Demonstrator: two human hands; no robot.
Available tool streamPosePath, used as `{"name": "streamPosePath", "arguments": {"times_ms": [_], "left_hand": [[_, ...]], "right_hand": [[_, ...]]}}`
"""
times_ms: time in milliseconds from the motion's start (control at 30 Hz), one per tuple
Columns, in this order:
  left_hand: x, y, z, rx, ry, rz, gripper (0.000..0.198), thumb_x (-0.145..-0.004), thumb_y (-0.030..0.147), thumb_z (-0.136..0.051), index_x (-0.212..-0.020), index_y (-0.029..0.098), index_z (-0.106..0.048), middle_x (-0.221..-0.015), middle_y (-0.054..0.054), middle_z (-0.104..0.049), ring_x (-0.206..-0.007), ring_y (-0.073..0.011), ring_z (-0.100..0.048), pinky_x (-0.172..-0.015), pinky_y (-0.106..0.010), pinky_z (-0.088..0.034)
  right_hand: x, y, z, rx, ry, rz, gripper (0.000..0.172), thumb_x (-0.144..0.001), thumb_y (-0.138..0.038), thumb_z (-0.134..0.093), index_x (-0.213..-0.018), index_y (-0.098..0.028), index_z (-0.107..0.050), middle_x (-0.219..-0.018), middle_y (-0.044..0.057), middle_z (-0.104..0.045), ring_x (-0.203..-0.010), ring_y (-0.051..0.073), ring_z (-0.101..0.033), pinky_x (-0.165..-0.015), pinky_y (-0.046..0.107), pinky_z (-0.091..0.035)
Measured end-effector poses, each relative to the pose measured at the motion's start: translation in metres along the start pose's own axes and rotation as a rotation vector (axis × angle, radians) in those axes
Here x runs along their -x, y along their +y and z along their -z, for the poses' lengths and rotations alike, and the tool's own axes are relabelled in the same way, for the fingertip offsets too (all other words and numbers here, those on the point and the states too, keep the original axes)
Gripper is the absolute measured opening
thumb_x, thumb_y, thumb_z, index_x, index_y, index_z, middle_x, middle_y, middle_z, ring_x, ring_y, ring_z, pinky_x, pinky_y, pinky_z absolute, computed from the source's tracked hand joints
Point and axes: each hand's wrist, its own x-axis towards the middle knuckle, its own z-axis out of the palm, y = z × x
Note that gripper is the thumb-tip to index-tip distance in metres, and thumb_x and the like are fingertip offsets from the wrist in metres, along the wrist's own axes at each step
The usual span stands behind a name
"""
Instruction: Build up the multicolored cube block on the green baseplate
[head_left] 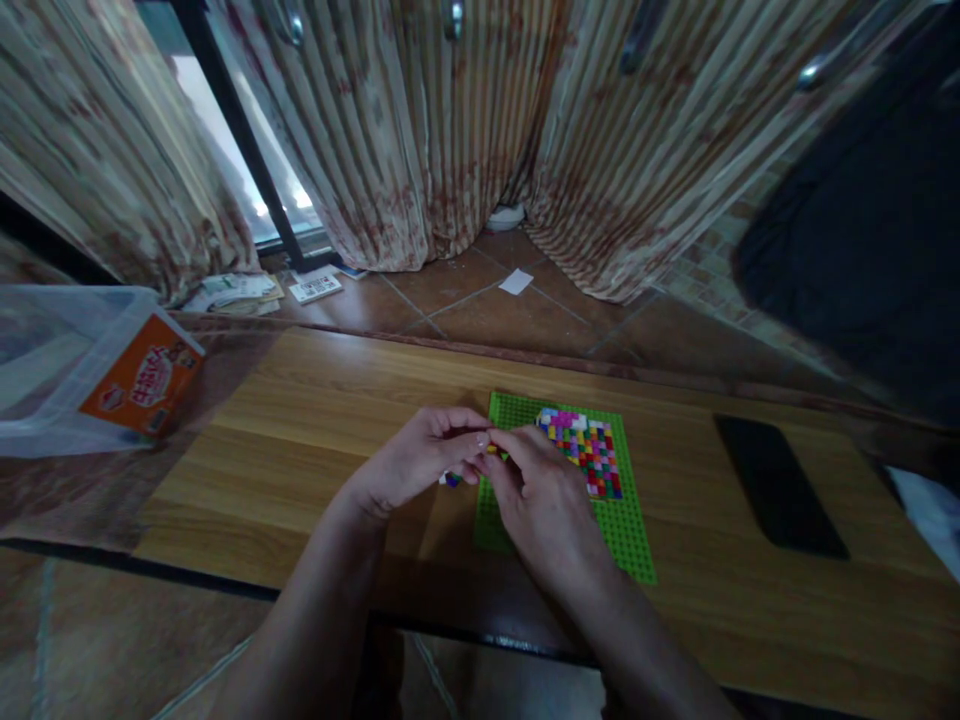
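Observation:
Over the left edge of a green baseplate, my two hands meet at the fingertips. My right hand pinches a small yellow toy brick, and the fingertips of my left hand touch it too. Below the curled left fingers show a few small toy bricks, white and blue-purple; the fingers partly hide them. Many-coloured bricks are pressed in close rows on the upper right of the baseplate. My right hand covers part of these rows.
The baseplate lies on a wooden table. A black phone-like slab lies to the right. At the far left stands a clear plastic bin with an orange label. Behind the table are papers on the tiled floor and long curtains.

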Motion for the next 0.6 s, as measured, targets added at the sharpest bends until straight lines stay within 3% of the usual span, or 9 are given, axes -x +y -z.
{"name": "streamPosePath", "arguments": {"times_ms": [200,333,467,600], "left_hand": [[0.0,0.004,-0.008,-0.025,0.013,-0.004,0.029,-0.078,0.038,-0.075,-0.093,0.014,-0.069,-0.076,-0.002,-0.069,-0.063,-0.0085,-0.062,-0.061,-0.02,-0.047],[-0.002,0.006,-0.015,-0.01,0.04,-0.013,0.028,-0.078,0.034,-0.074,-0.097,0.015,-0.068,-0.082,-0.003,-0.072,-0.069,-0.0116,-0.066,-0.065,-0.023,-0.05],[-0.005,0.007,-0.019,-0.06,0.127,0.012,0.024,-0.077,0.033,-0.072,-0.095,0.017,-0.069,-0.079,-0.003,-0.072,-0.069,-0.0127,-0.066,-0.067,-0.025,-0.05],[-0.01,0.006,-0.02,-0.089,0.199,0.014,0.023,-0.075,0.031,-0.071,-0.093,0.017,-0.07,-0.077,-0.002,-0.072,-0.07,-0.0133,-0.066,-0.068,-0.026,-0.05]], "right_hand": [[0.003,0.001,0.01,-0.039,0.026,0.044,0.023,-0.093,-0.011,-0.049,-0.102,-0.016,-0.069,-0.097,0.008,-0.07,-0.085,0.018,-0.066,-0.074,0.031,-0.051],[0.0,0.004,0.03,-0.108,0.082,0.018,0.02,-0.092,-0.014,-0.051,-0.1,-0.021,-0.069,-0.095,0.004,-0.071,-0.087,0.016,-0.067,-0.077,0.029,-0.051],[-0.005,0.03,0.059,-0.194,0.264,-0.146,0.012,-0.089,-0.025,-0.058,-0.095,-0.022,-0.068,-0.089,0.003,-0.072,-0.078,0.016,-0.067,-0.072,0.03,-0.052],[-0.005,0.071,0.073,-0.273,0.314,-0.286,0.015,-0.082,-0.031,-0.064,-0.089,-0.019,-0.07,-0.083,0.004,-0.073,-0.075,0.018,-0.067,-0.07,0.032,-0.054]]}}
